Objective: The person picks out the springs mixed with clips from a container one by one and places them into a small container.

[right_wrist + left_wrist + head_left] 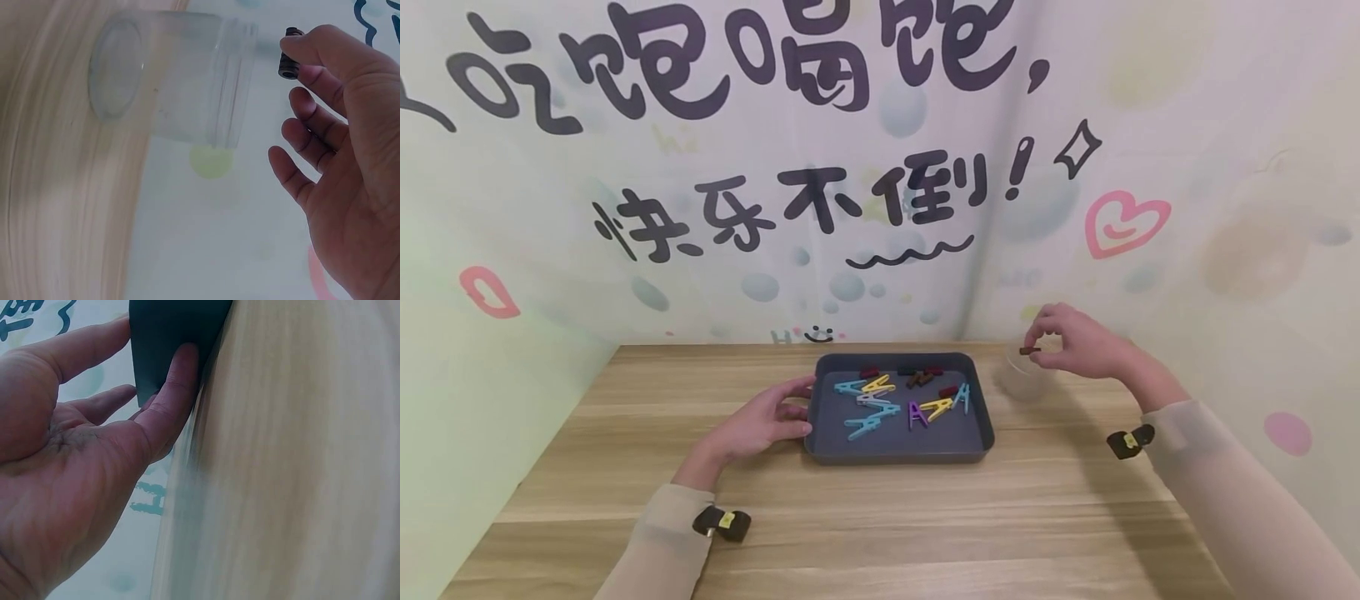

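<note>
In the head view, my right hand (1078, 343) pinches a small dark brown ridged tube (1028, 351) between thumb and forefinger, over a clear jar (1026, 385). The right wrist view shows the tube (289, 53) just beyond the mouth of the upright jar (187, 81), apart from it. My left hand (767, 423) touches the left side of a grey tray (898, 457); its extended fingers rest against the outer wall (178, 325). Plastic clothespins lie in the tray, among them blue ones (862, 427), yellow ones and a purple one (917, 415). Several small brown pieces (920, 379) and dark red pieces (949, 391) lie there too.
A wooden table (880, 533) carries the tray and the jar, the jar to the tray's right. Behind it hangs a white printed backdrop (715, 292), close to the table's back edge. Black devices (722, 523) are worn on both wrists.
</note>
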Demonstrator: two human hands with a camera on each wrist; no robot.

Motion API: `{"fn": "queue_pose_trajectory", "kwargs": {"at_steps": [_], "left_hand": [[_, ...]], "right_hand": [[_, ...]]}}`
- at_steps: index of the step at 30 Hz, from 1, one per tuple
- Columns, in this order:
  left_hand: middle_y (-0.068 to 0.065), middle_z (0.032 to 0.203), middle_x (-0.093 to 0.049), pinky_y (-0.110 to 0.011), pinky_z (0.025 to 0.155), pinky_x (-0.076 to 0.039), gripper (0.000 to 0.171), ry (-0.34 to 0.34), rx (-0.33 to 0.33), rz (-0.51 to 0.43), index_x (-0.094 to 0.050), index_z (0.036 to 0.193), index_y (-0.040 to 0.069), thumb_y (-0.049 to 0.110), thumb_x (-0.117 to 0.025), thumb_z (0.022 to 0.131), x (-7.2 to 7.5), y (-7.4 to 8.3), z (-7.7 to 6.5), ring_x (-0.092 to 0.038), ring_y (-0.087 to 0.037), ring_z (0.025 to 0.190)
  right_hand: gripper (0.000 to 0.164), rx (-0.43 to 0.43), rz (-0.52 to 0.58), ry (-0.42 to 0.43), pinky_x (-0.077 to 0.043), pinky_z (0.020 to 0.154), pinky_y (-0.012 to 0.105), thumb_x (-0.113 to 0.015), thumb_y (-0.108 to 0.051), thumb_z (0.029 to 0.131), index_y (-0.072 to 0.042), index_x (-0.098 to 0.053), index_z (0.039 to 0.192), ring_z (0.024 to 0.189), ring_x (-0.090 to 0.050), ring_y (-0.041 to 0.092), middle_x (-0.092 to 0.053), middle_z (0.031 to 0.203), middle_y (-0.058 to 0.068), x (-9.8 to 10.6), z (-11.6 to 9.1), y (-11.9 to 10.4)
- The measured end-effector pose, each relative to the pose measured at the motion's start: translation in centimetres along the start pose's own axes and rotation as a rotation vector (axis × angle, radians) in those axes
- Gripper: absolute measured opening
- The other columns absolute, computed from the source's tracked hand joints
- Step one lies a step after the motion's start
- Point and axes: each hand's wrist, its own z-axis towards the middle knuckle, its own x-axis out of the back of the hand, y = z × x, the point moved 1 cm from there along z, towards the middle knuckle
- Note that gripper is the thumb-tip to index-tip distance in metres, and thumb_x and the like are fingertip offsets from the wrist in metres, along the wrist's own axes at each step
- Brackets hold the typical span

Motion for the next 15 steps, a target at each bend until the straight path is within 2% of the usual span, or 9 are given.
{"fn": "queue_pose_trajectory", "kwargs": {"at_steps": [8,15], "left_hand": [[-0.032,0.155,-0.044,-0.045,0.108,-0.054,0.075,-0.009,-0.013,0.000,-0.027,0.163,-0.008,0.001,-0.069,0.101,-0.1,0.1,0.0,-0.056,-0.048,0.135],[-0.032,0.155,-0.044,-0.045,0.108,-0.054,0.074,-0.002,-0.007,0.013,-0.027,0.163,-0.008,0.000,-0.068,0.102,-0.1,0.2,-0.1,-0.057,-0.047,0.134]], "right_hand": [[0.009,-0.004,0.009,-0.001,-0.053,0.092,0.055,-0.082,-0.009,0.091,-0.012,-0.081,0.100,0.103,-0.057,0.029,-0.066,0.103,0.002,-0.1,0.0,0.9],[0.009,-0.023,0.020,-0.014,-0.052,0.093,0.055,-0.081,-0.009,0.093,-0.014,-0.081,0.100,0.105,-0.058,0.033,-0.067,0.105,0.004,-0.1,0.1,1.5]]}}
